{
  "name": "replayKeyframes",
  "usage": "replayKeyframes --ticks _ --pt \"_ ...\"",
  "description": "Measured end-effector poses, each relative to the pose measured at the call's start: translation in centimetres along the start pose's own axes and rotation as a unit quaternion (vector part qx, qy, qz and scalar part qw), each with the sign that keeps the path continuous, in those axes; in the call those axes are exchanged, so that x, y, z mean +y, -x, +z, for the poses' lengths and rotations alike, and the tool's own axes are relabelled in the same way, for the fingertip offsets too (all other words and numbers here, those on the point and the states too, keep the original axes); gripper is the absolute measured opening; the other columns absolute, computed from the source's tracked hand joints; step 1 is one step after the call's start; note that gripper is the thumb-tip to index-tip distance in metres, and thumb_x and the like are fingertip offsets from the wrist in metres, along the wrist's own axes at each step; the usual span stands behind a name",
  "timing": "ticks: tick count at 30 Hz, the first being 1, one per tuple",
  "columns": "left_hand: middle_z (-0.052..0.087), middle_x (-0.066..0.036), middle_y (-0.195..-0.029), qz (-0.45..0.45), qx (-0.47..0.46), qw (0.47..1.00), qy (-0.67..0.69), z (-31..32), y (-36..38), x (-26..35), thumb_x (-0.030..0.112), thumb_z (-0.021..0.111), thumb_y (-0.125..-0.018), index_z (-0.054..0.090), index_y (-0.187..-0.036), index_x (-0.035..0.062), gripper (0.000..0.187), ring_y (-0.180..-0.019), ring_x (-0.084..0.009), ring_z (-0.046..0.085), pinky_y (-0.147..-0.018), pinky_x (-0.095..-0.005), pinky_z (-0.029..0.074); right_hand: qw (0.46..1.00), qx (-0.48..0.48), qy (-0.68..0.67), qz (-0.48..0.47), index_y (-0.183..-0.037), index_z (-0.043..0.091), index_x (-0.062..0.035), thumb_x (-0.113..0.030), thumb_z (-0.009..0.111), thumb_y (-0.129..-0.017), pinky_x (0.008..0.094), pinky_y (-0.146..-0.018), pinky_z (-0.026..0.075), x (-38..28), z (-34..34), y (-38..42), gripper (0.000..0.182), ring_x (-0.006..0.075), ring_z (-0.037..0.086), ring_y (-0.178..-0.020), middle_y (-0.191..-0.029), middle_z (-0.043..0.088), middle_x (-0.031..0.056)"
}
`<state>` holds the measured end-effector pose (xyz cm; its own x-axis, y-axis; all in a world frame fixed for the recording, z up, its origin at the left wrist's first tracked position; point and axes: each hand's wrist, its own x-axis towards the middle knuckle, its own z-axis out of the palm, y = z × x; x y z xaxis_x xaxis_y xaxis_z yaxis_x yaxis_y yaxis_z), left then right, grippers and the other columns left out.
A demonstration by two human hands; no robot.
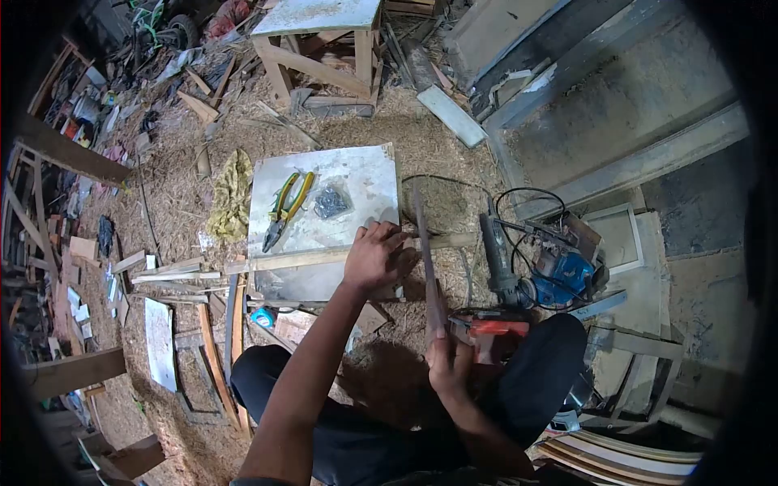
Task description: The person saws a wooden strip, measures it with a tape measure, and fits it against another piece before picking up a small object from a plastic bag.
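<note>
A yellowish rag (232,194) lies on the sawdust-strewn floor (162,211) at the left. Just right of it sits a pale square board (356,174) serving as a low bench, with yellow-handled pliers (285,206) lying on it, their nose pointing toward the person and slightly left, and a small bag of dark bits (331,200) beside them. A long wood strip (300,259) lies across the board's near edge, its long axis running left to right. The left hand (374,257) presses flat on this strip, fingers spread and closed on nothing. Just right, a handsaw (427,259) runs near to far, its blade crossing the strip almost square. The right hand (448,364) has a full closed grip around the saw's handle end, near the person's lap. Farther right lie an angle grinder (496,259) and a blue power tool (563,275), cables tangled about them.
</note>
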<state>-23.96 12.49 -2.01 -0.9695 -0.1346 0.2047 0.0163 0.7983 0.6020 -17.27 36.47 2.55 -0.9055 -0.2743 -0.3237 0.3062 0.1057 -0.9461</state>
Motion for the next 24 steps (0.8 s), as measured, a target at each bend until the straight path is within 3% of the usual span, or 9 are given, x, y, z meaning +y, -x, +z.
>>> replayKeyframes --ticks 9,13,18,21,24 --pt "0.058 -0.009 -0.114 0.000 -0.033 0.997 -0.073 0.1 -0.6 -0.1 0.036 0.067 -0.084 0.068 -0.119 0.0116 0.043 -0.109 -0.0285 0.053 -0.091 -0.0431 0.039 0.995 0.012 0.085 -0.060 -0.082 0.061 -0.0036 -0.023 0.057 -0.100 0.0298 -0.055 0.039 0.2 -2.0 2.2 0.027 0.0103 0.052 -0.058 -0.063 0.052 0.0001" --pt "0.056 -0.012 -0.116 -0.022 -0.031 0.999 -0.027 0.4 -0.3 -0.1 0.034 0.070 -0.079 0.068 -0.117 0.0109 0.045 -0.111 -0.0317 0.050 -0.092 -0.0445 0.039 0.992 0.053 0.063 -0.095 -0.067 0.050 -0.0079 -0.028 0.054 -0.102 0.0267 -0.048 0.032 1.5 0.3 0.9 0.041 0.0074 0.044 -0.052 -0.058 0.047 -0.0027" --pt "0.056 -0.013 -0.116 -0.004 -0.039 0.997 -0.072 0.2 -0.2 0.0 0.035 0.071 -0.078 0.069 -0.118 0.0113 0.047 -0.111 -0.0318 0.051 -0.094 -0.0443 0.039 0.991 0.004 0.117 -0.061 -0.067 0.055 -0.0044 -0.031 0.053 -0.103 0.0298 -0.049 0.034 -0.5 -2.5 2.3 0.045 0.0098 0.049 -0.053 -0.058 0.052 -0.0002" --pt "0.056 -0.012 -0.117 -0.026 -0.046 0.997 -0.055 -0.1 -0.6 0.3 0.033 0.072 -0.076 0.068 -0.121 0.0121 0.050 -0.114 -0.0321 0.050 -0.094 -0.0445 0.039 0.994 0.011 0.084 -0.069 -0.071 0.057 -0.0023 -0.032 0.053 -0.103 0.0318 -0.050 0.039 0.7 -1.2 -0.2 0.044 0.0116 0.051 -0.053 -0.059 0.055 0.0009" --pt "0.057 -0.011 -0.117 -0.024 -0.056 0.997 -0.046 0.3 0.3 0.4 0.031 0.072 -0.077 0.069 -0.121 0.0119 0.048 -0.115 -0.0324 0.050 -0.094 -0.0447 0.039 0.985 -0.004 0.164 -0.052 -0.088 0.062 -0.0001 -0.031 0.054 -0.103 0.0300 -0.051 0.041 0.6 -0.5 -3.5 0.036 0.0101 0.052 -0.054 -0.064 0.057 -0.0006"
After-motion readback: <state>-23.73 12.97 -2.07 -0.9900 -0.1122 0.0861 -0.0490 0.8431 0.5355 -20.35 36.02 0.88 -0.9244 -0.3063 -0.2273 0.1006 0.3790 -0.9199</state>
